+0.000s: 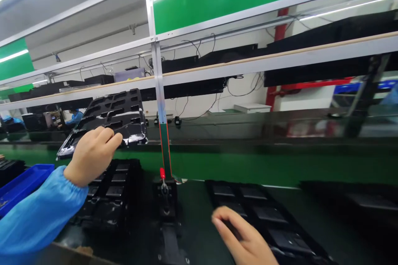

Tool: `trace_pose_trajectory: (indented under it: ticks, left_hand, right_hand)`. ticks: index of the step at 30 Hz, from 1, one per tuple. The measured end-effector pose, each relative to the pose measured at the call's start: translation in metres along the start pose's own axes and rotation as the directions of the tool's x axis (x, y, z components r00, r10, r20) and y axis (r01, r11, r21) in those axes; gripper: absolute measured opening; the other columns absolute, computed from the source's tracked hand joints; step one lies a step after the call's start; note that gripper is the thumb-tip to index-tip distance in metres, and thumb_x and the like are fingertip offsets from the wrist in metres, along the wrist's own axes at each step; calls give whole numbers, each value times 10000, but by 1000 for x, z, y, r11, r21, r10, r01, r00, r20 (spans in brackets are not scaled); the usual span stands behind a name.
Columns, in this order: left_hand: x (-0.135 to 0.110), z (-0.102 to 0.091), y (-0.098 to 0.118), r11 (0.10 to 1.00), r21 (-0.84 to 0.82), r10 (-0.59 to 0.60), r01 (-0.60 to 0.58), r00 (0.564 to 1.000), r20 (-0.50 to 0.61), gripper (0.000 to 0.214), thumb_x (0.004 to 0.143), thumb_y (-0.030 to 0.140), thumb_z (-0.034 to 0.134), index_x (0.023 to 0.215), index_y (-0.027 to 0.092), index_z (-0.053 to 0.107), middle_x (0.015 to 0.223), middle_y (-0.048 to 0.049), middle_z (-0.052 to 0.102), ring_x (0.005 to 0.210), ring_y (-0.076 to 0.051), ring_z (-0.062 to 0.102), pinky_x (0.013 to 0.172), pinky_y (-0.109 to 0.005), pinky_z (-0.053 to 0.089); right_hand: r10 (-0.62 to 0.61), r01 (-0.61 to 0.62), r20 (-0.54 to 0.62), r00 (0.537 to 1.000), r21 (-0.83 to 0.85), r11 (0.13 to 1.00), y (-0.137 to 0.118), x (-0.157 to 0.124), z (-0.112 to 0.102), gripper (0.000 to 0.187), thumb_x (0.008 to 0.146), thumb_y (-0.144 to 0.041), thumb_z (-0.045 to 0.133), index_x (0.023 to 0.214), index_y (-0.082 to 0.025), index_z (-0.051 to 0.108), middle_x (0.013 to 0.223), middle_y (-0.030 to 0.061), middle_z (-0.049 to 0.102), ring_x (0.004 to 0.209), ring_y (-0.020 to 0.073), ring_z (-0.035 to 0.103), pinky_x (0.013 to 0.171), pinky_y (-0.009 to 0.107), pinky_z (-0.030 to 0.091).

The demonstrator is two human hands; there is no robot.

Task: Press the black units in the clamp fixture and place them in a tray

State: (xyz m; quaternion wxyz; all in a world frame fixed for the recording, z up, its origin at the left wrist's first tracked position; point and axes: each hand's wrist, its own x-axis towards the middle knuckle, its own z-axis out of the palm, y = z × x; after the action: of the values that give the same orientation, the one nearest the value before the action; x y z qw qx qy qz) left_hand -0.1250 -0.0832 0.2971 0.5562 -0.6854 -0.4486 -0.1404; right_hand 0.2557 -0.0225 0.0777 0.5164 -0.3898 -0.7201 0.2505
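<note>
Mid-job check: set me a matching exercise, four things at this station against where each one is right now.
Things:
1. empty black tray
2. blue bin
3. red-tipped lever
4. loaded tray

Places:
A. under the right hand
B. far left of the bench
C. lifted in the left hand
D. centre, at the foot of the upright post

Pairs: 1-C, 2-B, 3-D, 4-A

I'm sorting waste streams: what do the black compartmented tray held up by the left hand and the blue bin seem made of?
The black compartmented tray in the left hand looks like thin thermoformed plastic: glossy, glare along its lower rim, moulded pockets. The blue bin at the left edge seems thicker moulded plastic, fairly matte, evenly coloured; only part shows.
</note>
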Motion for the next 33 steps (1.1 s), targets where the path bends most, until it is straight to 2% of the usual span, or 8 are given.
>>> trace_pose_trajectory:
  ticks: [3, 7, 13, 18, 24, 26, 28, 33]
  left_hand:
    - [-26, -28, 26, 993, -104, 47, -50, 998, -30, 207, 976, 50, 568, 1079, 184, 687, 881, -60, 624, 777, -244, 531, 666, -399, 441]
    - [-43, -53, 62, 963, -218, 156, -159, 987, -32, 246, 1005, 77, 564, 1211, 151, 677, 856, -55, 629, 739, -238, 523, 644, -400, 431]
    - [-49, -59, 129, 854, -433, 289, -288, 955, -64, 240, 996, 103, 562, 1192, 135, 697, 821, -53, 656, 668, -223, 555, 562, -396, 403]
    - [-45, -62, 178, 653, -733, 267, -192, 964, -14, 328, 1001, 195, 616, 1324, 175, 672, 1010, -99, 742, 856, -262, 668, 751, -463, 552]
    - [-61, -43, 253, -2, -985, -28, 174, 984, 174, 278, 1027, 214, 620, 1299, 249, 664, 1169, -102, 744, 1068, -254, 692, 932, -465, 566]
    - [-70, -24, 292, -202, -908, -25, 366, 925, 378, 237, 1042, 224, 591, 1261, 251, 676, 1158, -96, 739, 1075, -241, 698, 953, -438, 580]
    - [-75, -2, 335, -322, -744, 99, 585, 803, 588, 256, 1047, 268, 585, 1284, 234, 677, 1195, -106, 727, 1060, -228, 703, 962, -407, 594]
    - [-67, 60, 431, -358, -350, 266, 866, 453, 851, 425, 992, 315, 678, 1394, 184, 632, 1268, -109, 696, 882, -164, 677, 883, -329, 586]
  right_hand:
    - [71, -97, 103, 992, 270, 958, -40, 22, 18, 400, 933, -646, 683, 945, -247, 723, 849, 55, 720, 656, 188, 641, 641, 320, 582]
    - [82, -275, 309, 948, 657, 702, -78, 36, 43, 551, 881, -697, 762, 1166, -233, 678, 1004, 74, 743, 619, 147, 621, 562, 288, 519]
    - [243, -413, 334, 911, 744, 525, -100, 12, 47, 511, 841, -488, 878, 1250, -261, 672, 1188, 67, 776, 1006, 243, 746, 845, 372, 629]
    - [474, -474, 207, 856, 681, 559, -71, -27, -5, 536, 829, -444, 867, 1300, -258, 691, 1231, 80, 799, 1123, 318, 766, 984, 488, 643]
    - [668, -579, -59, 741, 447, 682, 7, -98, -117, 565, 878, -474, 789, 1412, -326, 681, 1288, 73, 804, 1157, 346, 785, 970, 483, 677]
    - [710, -618, -171, 683, 384, 686, 34, -128, -149, 578, 880, -499, 777, 1428, -344, 678, 1296, 71, 804, 1162, 356, 787, 962, 486, 686]
    - [746, -658, -220, 629, 360, 661, 56, -154, -172, 606, 868, -512, 788, 1437, -336, 680, 1304, 83, 802, 1163, 361, 788, 969, 488, 686]
    - [790, -728, -137, 598, 321, 607, 99, -176, -197, 713, 824, -524, 851, 1472, -290, 666, 1315, 121, 794, 1174, 356, 782, 989, 481, 675]
